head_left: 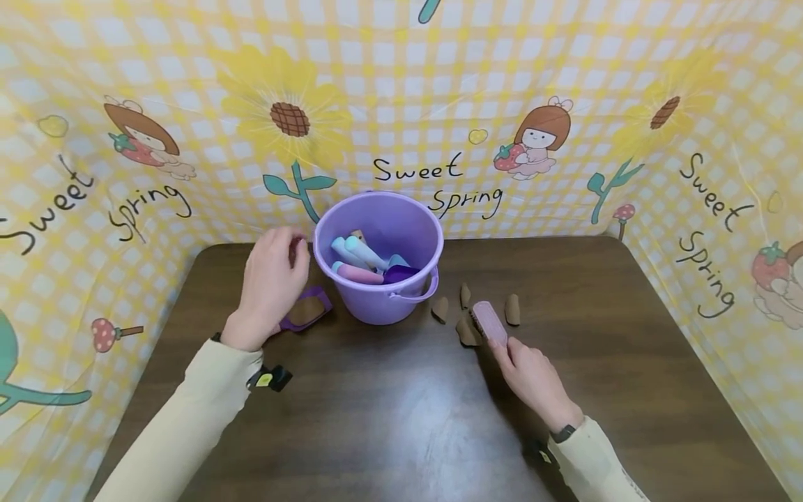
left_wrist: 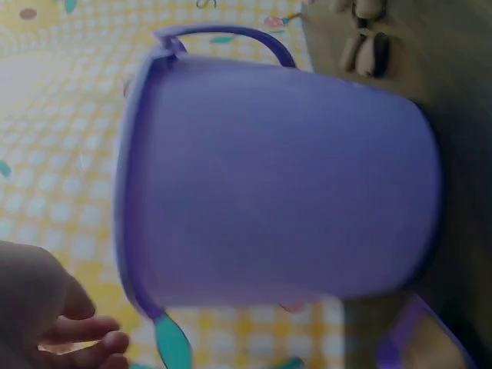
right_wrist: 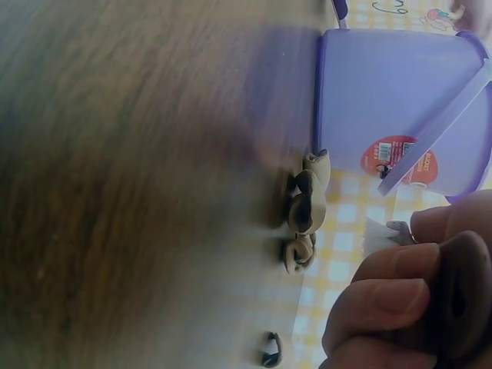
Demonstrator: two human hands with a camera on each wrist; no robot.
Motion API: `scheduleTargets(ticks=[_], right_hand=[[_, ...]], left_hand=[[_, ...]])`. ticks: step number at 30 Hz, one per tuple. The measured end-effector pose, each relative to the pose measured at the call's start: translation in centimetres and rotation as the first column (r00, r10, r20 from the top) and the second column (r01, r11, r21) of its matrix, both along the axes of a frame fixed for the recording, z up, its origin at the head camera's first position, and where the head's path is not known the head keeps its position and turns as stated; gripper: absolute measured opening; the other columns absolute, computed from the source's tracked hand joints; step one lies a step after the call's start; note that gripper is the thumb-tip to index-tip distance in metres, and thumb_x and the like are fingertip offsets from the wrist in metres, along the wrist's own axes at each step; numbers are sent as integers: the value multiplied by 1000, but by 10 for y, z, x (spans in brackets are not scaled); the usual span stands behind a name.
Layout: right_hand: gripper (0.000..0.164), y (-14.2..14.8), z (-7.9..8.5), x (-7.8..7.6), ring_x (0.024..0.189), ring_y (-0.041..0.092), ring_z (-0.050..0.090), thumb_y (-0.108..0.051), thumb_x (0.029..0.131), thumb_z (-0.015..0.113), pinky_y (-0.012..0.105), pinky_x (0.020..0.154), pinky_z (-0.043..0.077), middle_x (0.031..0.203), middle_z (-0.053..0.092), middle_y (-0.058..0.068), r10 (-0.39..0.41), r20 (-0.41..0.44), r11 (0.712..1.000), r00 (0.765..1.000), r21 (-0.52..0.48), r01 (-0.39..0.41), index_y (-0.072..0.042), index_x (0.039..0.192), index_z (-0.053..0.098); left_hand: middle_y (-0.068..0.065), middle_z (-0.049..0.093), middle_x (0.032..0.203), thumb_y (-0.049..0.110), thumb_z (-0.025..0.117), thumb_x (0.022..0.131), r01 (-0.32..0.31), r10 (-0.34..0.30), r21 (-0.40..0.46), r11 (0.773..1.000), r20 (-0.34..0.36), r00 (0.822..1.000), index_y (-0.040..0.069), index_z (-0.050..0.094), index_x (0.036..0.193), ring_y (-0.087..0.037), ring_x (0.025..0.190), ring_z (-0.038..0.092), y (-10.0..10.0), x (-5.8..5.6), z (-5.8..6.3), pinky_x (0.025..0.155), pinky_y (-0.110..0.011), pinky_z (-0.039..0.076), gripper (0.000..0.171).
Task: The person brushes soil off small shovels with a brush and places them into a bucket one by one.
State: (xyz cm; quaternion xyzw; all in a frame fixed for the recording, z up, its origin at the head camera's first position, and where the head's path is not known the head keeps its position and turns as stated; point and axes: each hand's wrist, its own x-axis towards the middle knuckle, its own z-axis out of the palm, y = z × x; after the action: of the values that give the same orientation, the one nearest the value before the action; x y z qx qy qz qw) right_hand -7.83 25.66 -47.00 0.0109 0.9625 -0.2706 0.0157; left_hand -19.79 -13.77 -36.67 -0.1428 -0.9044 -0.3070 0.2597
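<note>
Beside the left rim of the purple bucket (head_left: 381, 308), my left hand (head_left: 271, 275) hovers with its fingers loosely bent. In the left wrist view nothing shows between those fingers (left_wrist: 81, 332). My right hand (head_left: 534, 376) grips a small pink brush (head_left: 491, 322) by its handle. Its bristles overlap a curled brown piece (head_left: 467, 332) on the table, and pale bristles show in the right wrist view. More brown pieces lie about the brush, one to its right (head_left: 512, 309) and another near the bucket (head_left: 440, 309). A flat purple-rimmed thing (head_left: 323, 298) with a brown middle is partly hidden by my left hand.
Inside the bucket stand several tools with blue handles (head_left: 364, 252) and a pink handle (head_left: 359, 272), plus a dark purple piece (head_left: 399, 274). The bucket's handle hangs on its right. A yellow checked cloth (head_left: 401, 84) rises behind the dark wooden table (head_left: 376, 418).
</note>
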Motion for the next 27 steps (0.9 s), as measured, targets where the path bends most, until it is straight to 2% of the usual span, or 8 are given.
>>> scheduleTargets(ticks=[3, 5, 10, 15, 18, 20, 24, 27], right_hand=[[38, 0, 1, 1, 56, 20, 47, -34, 109, 55, 35, 53, 41, 66, 47, 4, 6, 8, 1000, 1000, -1, -6, -6, 84, 54], [38, 0, 1, 2, 56, 20, 48, -34, 109, 55, 35, 53, 40, 67, 47, 4, 10, 14, 1000, 1000, -3, -10, -6, 85, 55], [36, 0, 2, 1, 57, 19, 48, -33, 109, 56, 33, 53, 40, 68, 48, 4, 13, 23, 1000, 1000, -6, -13, -5, 87, 56], [35, 0, 2, 1, 57, 20, 47, -31, 108, 57, 34, 52, 39, 67, 46, 4, 16, 17, 1000, 1000, 5, -16, -5, 84, 54], [36, 0, 1, 1, 57, 20, 47, -32, 108, 57, 35, 52, 40, 66, 46, 4, 22, 7, 1000, 1000, 12, -23, -7, 82, 53], [37, 0, 0, 1, 57, 21, 47, -32, 108, 57, 35, 52, 40, 66, 46, 4, 24, 1, 1000, 1000, 17, -24, -7, 82, 53], [37, 0, 0, 1, 57, 21, 47, -32, 108, 57, 35, 53, 40, 66, 46, 4, 19, 3, 1000, 1000, 21, -19, -7, 82, 53], [36, 0, 0, 0, 57, 21, 47, -32, 108, 57, 35, 53, 39, 67, 46, 4, 20, 10, 1000, 1000, 19, -20, -7, 82, 53]], left_hand=[[-22, 67, 94, 8, 56, 102, 9, -3, -56, 998, 116, 993, -4, 69, 105, -41, 90, 61, -19, 5, -14, 79, -56, 47, 18], [-21, 68, 95, 11, 58, 103, 36, -15, -98, 995, 205, 979, -2, 70, 105, -41, 89, 63, -35, 6, -26, 78, -56, 47, 18], [-22, 69, 102, 19, 66, 102, 106, -28, -179, 978, 393, 919, -1, 69, 108, -41, 94, 65, -74, 7, -58, 81, -58, 49, 21], [-27, 67, 107, 33, 74, 97, 150, 0, -246, 958, 522, 853, -4, 67, 111, -45, 100, 64, -100, 6, -80, 83, -60, 49, 40], [-24, 66, 104, 41, 77, 94, 173, 16, -272, 947, 577, 817, -3, 67, 107, -41, 95, 63, -109, 8, -89, 78, -57, 49, 47], [-20, 65, 98, 42, 79, 92, 185, 19, -279, 942, 596, 803, 0, 68, 102, -35, 88, 61, -113, 9, -93, 73, -53, 49, 44], [-11, 62, 87, 33, 81, 91, 207, -7, -264, 942, 601, 799, 7, 67, 90, -25, 78, 55, -115, 11, -99, 65, -44, 45, 30], [-7, 59, 80, 28, 79, 93, 221, -23, -252, 942, 607, 794, 8, 64, 86, -22, 71, 52, -114, 12, -102, 61, -38, 42, 25]])
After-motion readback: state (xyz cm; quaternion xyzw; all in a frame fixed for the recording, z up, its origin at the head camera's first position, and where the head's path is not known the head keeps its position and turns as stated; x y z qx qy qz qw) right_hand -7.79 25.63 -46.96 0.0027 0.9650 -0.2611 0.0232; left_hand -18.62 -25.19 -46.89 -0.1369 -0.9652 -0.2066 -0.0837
